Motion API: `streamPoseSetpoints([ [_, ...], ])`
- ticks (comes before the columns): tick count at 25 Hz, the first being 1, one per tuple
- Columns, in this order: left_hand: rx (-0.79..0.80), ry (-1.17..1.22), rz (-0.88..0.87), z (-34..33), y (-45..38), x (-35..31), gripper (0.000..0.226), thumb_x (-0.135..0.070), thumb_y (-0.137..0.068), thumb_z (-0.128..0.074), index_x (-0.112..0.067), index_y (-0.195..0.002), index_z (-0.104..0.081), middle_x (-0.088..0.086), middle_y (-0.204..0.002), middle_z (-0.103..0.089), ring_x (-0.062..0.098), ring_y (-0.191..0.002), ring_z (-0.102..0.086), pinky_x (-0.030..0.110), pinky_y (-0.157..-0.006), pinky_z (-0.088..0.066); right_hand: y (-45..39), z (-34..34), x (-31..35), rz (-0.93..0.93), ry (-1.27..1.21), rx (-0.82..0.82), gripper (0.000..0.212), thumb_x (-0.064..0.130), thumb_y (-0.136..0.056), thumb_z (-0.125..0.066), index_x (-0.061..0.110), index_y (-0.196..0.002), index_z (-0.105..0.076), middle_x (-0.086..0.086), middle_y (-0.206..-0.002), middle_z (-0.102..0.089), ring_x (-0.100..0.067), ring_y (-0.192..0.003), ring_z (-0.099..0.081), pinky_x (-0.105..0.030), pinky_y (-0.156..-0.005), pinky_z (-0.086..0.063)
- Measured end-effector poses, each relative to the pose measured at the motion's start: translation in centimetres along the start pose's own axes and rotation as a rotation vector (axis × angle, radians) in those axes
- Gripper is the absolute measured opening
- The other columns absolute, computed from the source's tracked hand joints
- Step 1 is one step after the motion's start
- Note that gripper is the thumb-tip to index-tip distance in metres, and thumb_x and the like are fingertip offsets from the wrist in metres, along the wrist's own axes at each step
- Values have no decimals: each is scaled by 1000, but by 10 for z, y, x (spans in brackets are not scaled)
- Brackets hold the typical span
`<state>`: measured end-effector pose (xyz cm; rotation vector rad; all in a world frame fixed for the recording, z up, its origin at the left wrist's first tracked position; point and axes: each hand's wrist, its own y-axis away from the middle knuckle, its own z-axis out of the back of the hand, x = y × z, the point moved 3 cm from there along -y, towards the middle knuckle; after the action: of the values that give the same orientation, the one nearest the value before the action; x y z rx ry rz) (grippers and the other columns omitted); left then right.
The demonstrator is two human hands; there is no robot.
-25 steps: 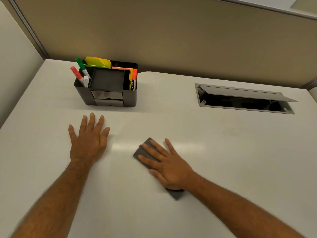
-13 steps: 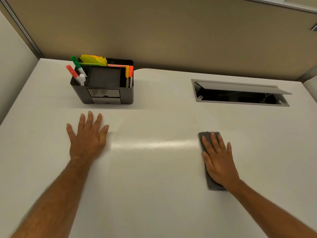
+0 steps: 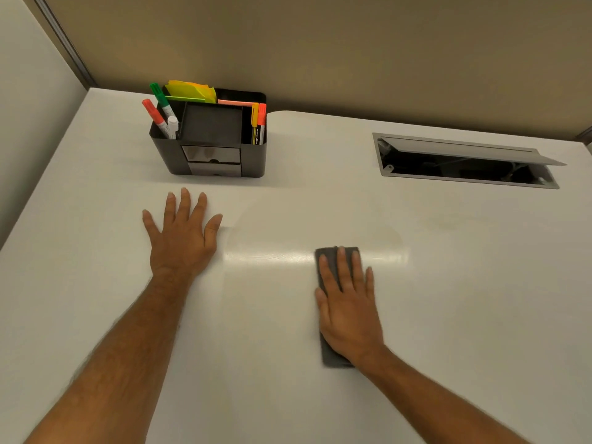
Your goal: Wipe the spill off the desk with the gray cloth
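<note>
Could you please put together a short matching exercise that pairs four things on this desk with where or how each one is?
Things:
1. gray cloth
2. left hand
3. green marker
4. cable hatch

States:
A. lid propped open, set into the desk at far right
B. standing in the black organizer
C. pressed flat under the right hand
D. flat on the bare desk, holding nothing

Pairs: 1-C, 2-D, 3-B, 4-A

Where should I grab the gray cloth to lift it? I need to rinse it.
Pinch the far short edge of the gray cloth, coming from above: it lies flat and folded on the desk, and the right hand covers its middle.
</note>
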<state>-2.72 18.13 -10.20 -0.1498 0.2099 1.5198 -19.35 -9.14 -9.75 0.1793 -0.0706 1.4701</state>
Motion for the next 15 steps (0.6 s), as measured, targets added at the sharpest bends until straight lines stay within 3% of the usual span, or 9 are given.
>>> streamPoseSetpoints([
  [7, 0, 16, -1, 1, -1, 1, 72, -61, -94, -6, -27, -156, -19, 6, -167, -14, 26, -154, -4, 63, -117, 4, -27, -12, 102, 302, -11, 59, 62, 40, -101, -28, 26, -159, -10, -7, -170, 0, -29, -155, 14, -57, -123, -4],
  [15, 1, 32, -17, -1, -2, 5, 67, -60, -97, -10, -28, -155, -21, 6, -166, -14, 26, -154, -3, 64, -116, 5, 63, -34, 152, 766, 51, 87, 61, 44, -103, -33, 26, -159, -17, -7, -170, -3, -29, -155, 13, -56, -123, -4],
])
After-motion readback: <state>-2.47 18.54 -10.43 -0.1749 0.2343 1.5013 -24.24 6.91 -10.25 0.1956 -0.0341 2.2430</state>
